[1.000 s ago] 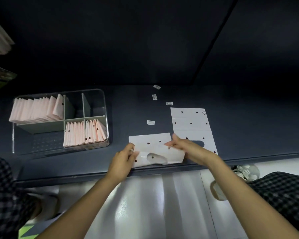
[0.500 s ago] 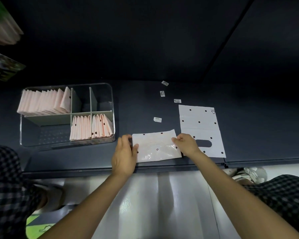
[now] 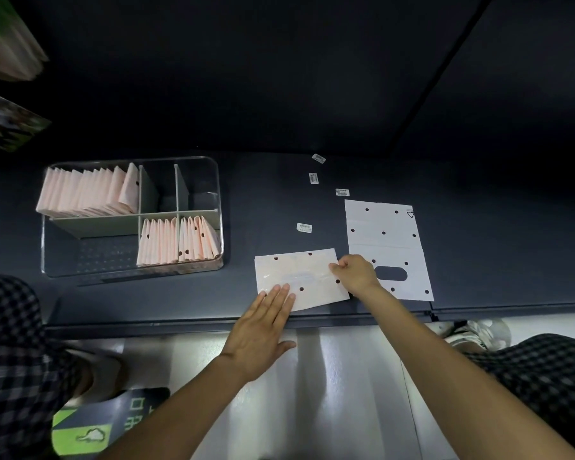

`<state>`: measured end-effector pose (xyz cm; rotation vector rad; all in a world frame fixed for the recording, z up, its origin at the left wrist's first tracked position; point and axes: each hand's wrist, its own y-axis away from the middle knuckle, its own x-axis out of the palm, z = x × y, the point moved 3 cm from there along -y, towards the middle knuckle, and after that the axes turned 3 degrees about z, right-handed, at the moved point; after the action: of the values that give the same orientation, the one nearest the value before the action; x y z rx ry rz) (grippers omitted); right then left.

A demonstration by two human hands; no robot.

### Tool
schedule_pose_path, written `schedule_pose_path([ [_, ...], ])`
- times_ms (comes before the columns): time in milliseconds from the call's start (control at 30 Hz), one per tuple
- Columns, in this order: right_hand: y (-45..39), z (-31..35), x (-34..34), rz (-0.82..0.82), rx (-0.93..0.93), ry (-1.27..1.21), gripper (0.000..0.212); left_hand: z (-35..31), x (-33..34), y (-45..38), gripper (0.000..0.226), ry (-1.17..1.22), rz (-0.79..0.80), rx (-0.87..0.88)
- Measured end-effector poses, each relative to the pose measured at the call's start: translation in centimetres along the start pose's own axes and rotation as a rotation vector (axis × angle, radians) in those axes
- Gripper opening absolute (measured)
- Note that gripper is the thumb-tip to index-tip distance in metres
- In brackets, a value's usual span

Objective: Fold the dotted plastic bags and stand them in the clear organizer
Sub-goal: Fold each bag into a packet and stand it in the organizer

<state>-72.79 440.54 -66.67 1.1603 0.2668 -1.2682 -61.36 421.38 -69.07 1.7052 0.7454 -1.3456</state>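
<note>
A half-folded white bag with dark dots (image 3: 299, 277) lies flat near the dark table's front edge. My left hand (image 3: 263, 330) lies flat with straight fingers pressing the bag's lower left part. My right hand (image 3: 356, 273) has curled fingers pinching the bag's right edge. An unfolded dotted bag (image 3: 385, 240) with a cut-out handle lies flat just to the right. The clear organizer (image 3: 213, 180) stands at the left and holds several folded pinkish bags (image 3: 87, 194) upright in its back-left and front compartments.
Several small white label stickers (image 3: 304, 228) lie scattered on the table behind the bags. The table's front edge (image 3: 312, 322) runs just under my hands. Checkered-trousered legs and shoes flank the white floor below. Coloured packs sit at the far left.
The bag's near half has been folded over, hiding its handle cut-out. My left hand has gone from the bag's left edge to lying flat on its lower left; my right hand stays at the right edge.
</note>
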Motion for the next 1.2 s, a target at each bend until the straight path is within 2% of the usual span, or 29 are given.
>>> schedule_pose_path([
  [133, 0.3, 0.2, 0.0, -0.021, 0.005, -0.022, 0.032, 0.0, 0.2, 0.0, 0.080, 0.008, 0.007, 0.012],
  [233, 2.2, 0.1, -0.1, -0.241, -0.105, 0.040, 0.021, 0.1, 0.4, 0.0, 0.080, 0.024, -0.008, 0.015],
  [300, 4.5, 0.4, 0.7, -0.393, -0.373, 0.238, 0.024, 0.1, 0.4, -0.1, 0.081, 0.011, -0.026, 0.013],
  [367, 6.9, 0.3, 2.6, -0.357, -0.707, 0.435, 0.033, 0.1, 0.4, -0.1, 0.083, 0.002, -0.016, 0.013],
  [433, 8.5, -0.9, 4.7, -0.278, -0.928, 0.654, 0.048, 0.1, 0.5, -0.2, 0.084, 0.008, -0.002, 0.012],
  [533, 8.6, -3.4, 5.0, -0.194, -0.911, 0.882, 0.063, 0.1, 0.6, -0.2, 0.083, -0.005, -0.009, 0.016],
  [700, 7.8, -7.3, 0.9, -0.161, -0.816, 0.992, 0.066, 0.3, 0.5, -0.1, 0.083, -0.017, -0.003, 0.014],
  [800, 7.7, -6.9, -0.1, -0.214, -0.864, 0.925, 0.055, 0.4, 0.5, 0.0, 0.082, -0.020, -0.016, 0.015],
  [867, 7.5, -5.3, -0.3, -0.300, -0.905, 0.733, 0.039, 0.5, 0.2, 0.0, 0.080, -0.013, -0.024, 0.019],
  [933, 7.2, -3.7, 0.1, -0.330, -0.925, 0.602, 0.034, 0.5, -0.6, 0.0, 0.076, 0.015, -0.031, 0.017],
  [1067, 6.6, -2.3, 1.1, -0.308, -1.043, 0.663, 0.012, 0.8, -1.0, -0.2, 0.068, 0.149, -0.045, -0.002],
  [1200, 5.8, -1.8, 1.1, -0.351, -1.096, 0.772, 0.014, 0.9, -2.2, -0.6, 0.054, 0.237, -0.147, -0.019],
])
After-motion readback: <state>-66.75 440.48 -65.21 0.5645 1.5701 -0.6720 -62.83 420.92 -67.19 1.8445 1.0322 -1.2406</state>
